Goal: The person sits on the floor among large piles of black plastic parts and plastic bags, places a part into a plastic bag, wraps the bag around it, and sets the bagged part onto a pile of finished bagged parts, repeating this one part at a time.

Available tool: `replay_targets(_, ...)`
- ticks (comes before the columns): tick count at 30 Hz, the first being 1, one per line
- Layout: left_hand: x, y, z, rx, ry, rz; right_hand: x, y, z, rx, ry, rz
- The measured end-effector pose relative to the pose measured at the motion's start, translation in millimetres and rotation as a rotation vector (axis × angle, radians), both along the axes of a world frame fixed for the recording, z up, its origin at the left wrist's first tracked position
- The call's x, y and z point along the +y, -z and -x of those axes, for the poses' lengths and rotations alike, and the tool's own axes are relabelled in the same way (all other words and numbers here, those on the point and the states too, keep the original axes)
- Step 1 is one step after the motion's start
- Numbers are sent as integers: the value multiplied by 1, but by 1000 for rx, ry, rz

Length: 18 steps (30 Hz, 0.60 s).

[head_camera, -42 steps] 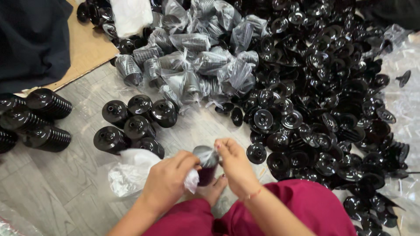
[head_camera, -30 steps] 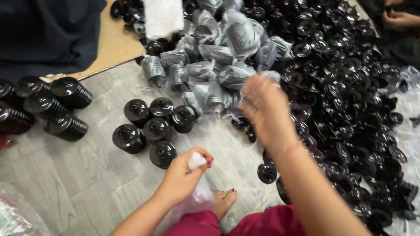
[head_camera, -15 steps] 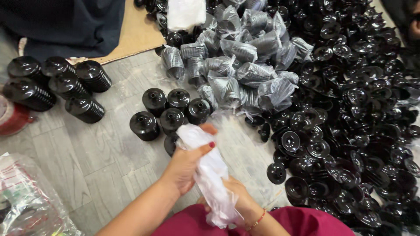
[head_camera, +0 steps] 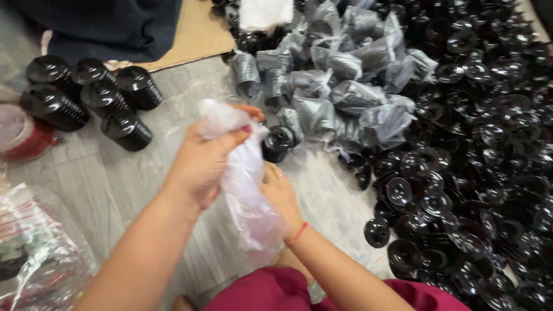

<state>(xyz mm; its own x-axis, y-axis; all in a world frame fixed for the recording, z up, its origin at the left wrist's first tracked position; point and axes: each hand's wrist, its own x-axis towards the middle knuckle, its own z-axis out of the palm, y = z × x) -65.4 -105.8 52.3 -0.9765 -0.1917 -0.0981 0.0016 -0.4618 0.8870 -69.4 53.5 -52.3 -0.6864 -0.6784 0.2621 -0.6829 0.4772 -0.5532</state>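
Black plastic caps (head_camera: 461, 144) cover the whole right side of the floor in a loose heap that runs off the top and right edges. Next to it, at top centre, lies a cluster of caps bundled in clear bags (head_camera: 340, 86). Grey floorboards (head_camera: 103, 184) stay open through the middle and left, the only free room around the arms. A brown cardboard sheet (head_camera: 199, 34) and dark cloth (head_camera: 98, 23) close off the top left, with stacked black caps (head_camera: 86, 98) lying on their sides just below. A crinkled clear bag (head_camera: 40, 259) sits at the lower left edge. Held up in the middle is a thin clear plastic bag (head_camera: 245, 178). The left hand (head_camera: 204, 161) pinches its top between thumb and fingers; the right hand (head_camera: 279, 193) is curled against the bag's side, and I cannot tell how tightly. One black cap (head_camera: 278, 141) stands just beyond the bag.
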Motion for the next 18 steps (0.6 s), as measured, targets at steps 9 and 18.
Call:
replay_targets(9, 4, 26, 9, -51, 23, -14, 55, 7, -19, 62, -120, -113)
replay_targets(18, 49, 46, -9, -252, 483, -22, 123, -36, -38, -181, 169, 236)
